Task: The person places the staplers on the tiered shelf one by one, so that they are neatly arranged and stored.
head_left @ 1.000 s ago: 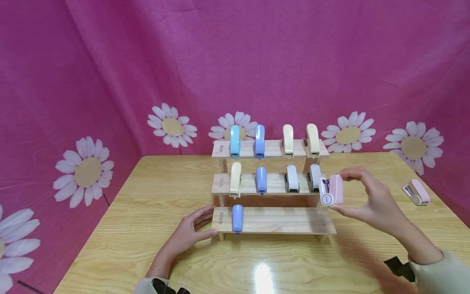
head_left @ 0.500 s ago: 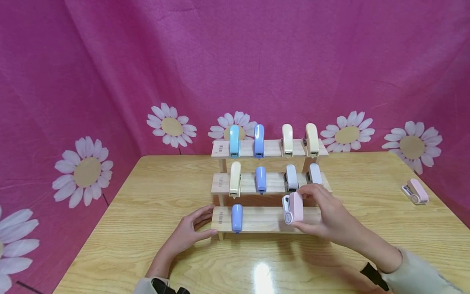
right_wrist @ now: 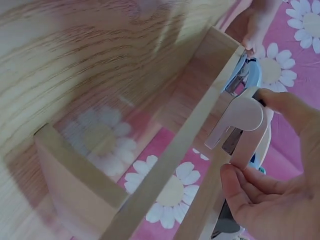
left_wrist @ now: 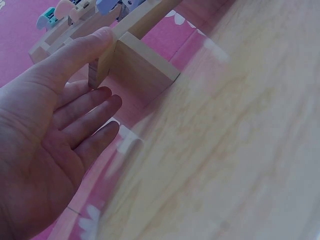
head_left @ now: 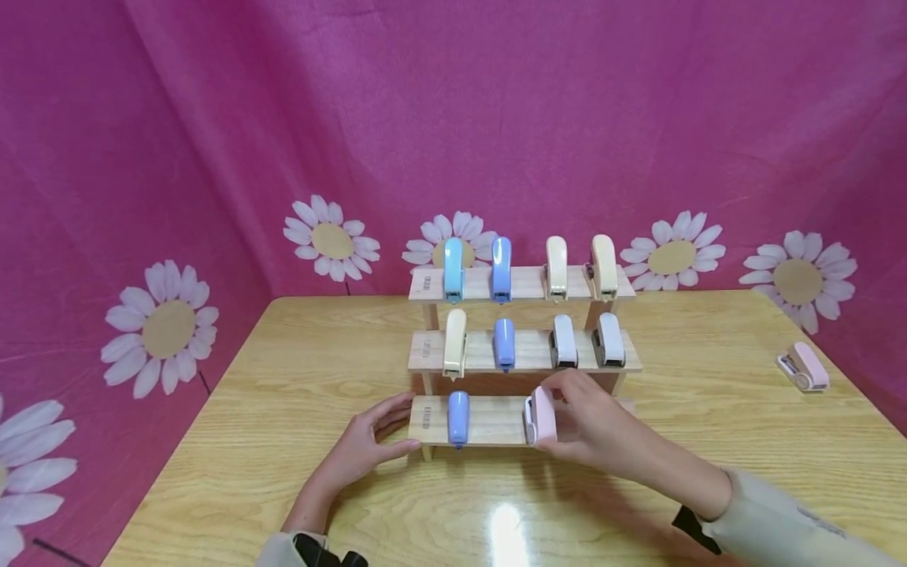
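My right hand pinches a small pink-and-white stapler by its two ends, thumb at the front and fingers behind. It is over the middle of the lowest tier of a wooden stepped stand; whether its base touches the board I cannot tell. To its left on that tier stands a blue-violet stapler. My left hand holds the left end of the same tier; in the left wrist view the thumb lies on the board's edge, the index finger is partly hidden behind it, and the other fingers are loosely bent.
The middle tier bears cream, blue-violet and two pale grey staplers. On the top tier are light blue, blue and two cream staplers. Another pink stapler lies on the table at the right. A pink cloth with daisies hangs behind.
My right hand has carried the pink stapler leftward and down, from beside the middle tier's right end to the lowest tier. My left hand has stayed at the stand.
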Demonstrator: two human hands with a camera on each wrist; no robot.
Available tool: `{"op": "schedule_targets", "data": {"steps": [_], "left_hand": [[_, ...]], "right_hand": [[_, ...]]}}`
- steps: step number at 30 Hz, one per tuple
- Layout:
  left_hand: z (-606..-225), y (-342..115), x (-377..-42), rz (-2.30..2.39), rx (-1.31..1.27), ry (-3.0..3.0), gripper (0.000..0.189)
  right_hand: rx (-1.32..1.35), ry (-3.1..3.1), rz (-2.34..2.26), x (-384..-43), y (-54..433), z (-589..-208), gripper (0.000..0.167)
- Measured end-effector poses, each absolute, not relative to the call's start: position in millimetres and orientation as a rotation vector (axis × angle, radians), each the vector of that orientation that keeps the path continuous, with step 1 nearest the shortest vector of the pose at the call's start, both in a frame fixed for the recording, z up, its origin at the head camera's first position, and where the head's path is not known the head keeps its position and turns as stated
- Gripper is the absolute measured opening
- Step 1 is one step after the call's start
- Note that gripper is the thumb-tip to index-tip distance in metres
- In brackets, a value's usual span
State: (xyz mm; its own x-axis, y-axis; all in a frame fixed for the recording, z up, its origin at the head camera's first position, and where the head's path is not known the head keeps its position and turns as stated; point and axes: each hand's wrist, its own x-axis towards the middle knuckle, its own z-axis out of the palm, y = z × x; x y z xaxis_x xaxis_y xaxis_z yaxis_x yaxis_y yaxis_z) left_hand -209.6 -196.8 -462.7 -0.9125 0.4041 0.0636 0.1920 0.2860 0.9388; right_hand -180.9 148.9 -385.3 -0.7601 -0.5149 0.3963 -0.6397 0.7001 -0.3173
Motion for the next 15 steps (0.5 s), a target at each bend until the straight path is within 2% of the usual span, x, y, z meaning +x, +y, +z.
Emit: {"op": "schedule_targets", "data": {"steps": [15], "left_hand": [[-463, -197, -210, 1.690, 0.555, 2.355, 0.077]], "right_hand": [[0.913, -2.670, 0.616, -187, 137, -391, 0.055]]}}
